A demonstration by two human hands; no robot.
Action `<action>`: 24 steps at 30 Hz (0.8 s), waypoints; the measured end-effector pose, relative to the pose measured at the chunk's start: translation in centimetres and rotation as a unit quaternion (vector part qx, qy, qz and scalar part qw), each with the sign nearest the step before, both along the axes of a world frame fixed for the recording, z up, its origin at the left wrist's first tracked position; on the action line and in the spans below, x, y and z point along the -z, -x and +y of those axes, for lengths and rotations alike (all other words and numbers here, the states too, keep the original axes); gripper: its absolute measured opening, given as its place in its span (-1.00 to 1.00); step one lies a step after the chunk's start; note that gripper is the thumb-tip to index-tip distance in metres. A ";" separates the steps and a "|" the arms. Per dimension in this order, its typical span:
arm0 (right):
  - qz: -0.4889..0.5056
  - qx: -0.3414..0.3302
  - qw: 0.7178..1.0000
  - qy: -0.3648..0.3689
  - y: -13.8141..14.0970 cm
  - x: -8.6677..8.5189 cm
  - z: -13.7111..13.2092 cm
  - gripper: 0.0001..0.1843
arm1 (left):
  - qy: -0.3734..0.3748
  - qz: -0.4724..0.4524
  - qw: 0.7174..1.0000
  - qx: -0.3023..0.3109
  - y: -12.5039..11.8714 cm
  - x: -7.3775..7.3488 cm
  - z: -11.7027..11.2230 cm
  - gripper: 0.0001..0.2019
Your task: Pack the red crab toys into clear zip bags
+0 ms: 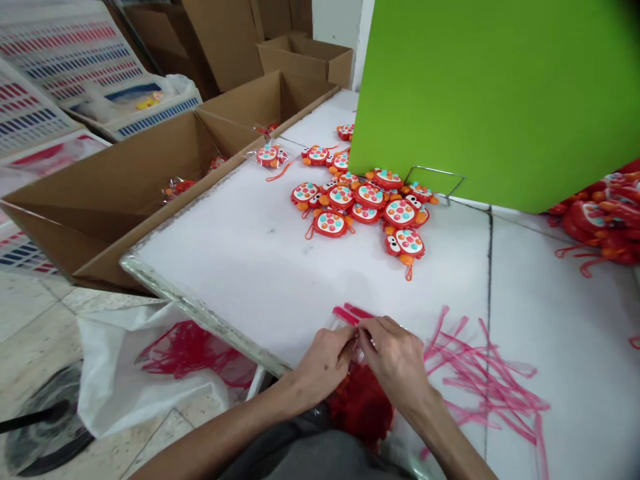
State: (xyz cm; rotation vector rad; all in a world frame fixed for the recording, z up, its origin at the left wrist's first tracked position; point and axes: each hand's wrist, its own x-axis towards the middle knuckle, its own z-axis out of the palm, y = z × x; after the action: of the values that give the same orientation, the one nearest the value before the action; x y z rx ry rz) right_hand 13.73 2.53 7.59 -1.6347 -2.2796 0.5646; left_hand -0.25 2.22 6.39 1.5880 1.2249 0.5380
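At the table's front edge, my left hand (324,363) and my right hand (397,360) meet with fingers pinched together on the top of a clear plastic bag (361,393). Something red shows through the bag, its shape not clear. Pink bands (345,315) stick out just beyond my fingertips; whether they belong to this bag I cannot tell. Right of my right hand lies a loose heap of pink plastic strips (493,380). Farther up the table, several red turtle-shaped toys (370,195) with coloured dots and orange loops lie in a cluster.
A bagged toy (270,155) lies by the table's left edge. Beside it, an open cardboard box (125,167) holds bagged toys. A green board (480,100) stands behind the cluster. More red toys (600,220) are piled at right. A white sack (110,360) with pink strips sits below left.
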 end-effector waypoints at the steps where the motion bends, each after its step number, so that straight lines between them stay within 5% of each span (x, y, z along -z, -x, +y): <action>1: 0.023 0.018 1.000 0.006 -0.5 0.1 0.0 -0.79 | -0.001 0.002 1.000 0.002 0.1 0.0 -0.1 -0.77; 5: 0.051 0.171 0.984 0.025 -7.0 1.7 -0.9 -0.78 | 0.056 -0.048 0.997 -0.030 1.0 0.8 -0.3 -0.81; 9: -0.108 0.329 0.933 0.099 -17.3 3.4 -3.4 -0.75 | 0.187 -0.145 0.968 -0.080 1.7 2.0 -0.1 -0.85; 12: -0.223 0.345 0.904 0.120 -21.1 3.3 -5.6 -0.70 | 0.216 -0.179 0.955 -0.096 1.8 2.3 0.1 -0.87; 15: -0.253 0.315 0.914 0.030 -19.5 1.7 -6.6 -0.65 | 0.237 -0.184 0.947 -0.111 1.6 1.8 0.2 -0.89; 18: -0.146 0.298 0.943 -0.021 -15.1 0.0 -5.5 -0.68 | 0.252 -0.187 0.942 -0.118 1.4 1.3 0.3 -0.90; 21: 0.040 0.228 0.966 0.118 -11.0 -0.1 -3.3 -0.74 | 0.256 -0.193 0.940 -0.118 1.4 1.2 0.2 -0.90; 24: 0.172 0.139 0.941 0.255 -8.8 1.4 -1.6 -0.76 | 0.248 -0.194 0.943 -0.109 1.5 1.6 0.1 -0.89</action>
State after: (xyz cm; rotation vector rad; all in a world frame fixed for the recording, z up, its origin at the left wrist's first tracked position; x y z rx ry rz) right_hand 22.55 0.90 6.16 -1.8512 -1.6965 1.3310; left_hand -1.76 2.32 4.84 0.8782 1.1232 0.5929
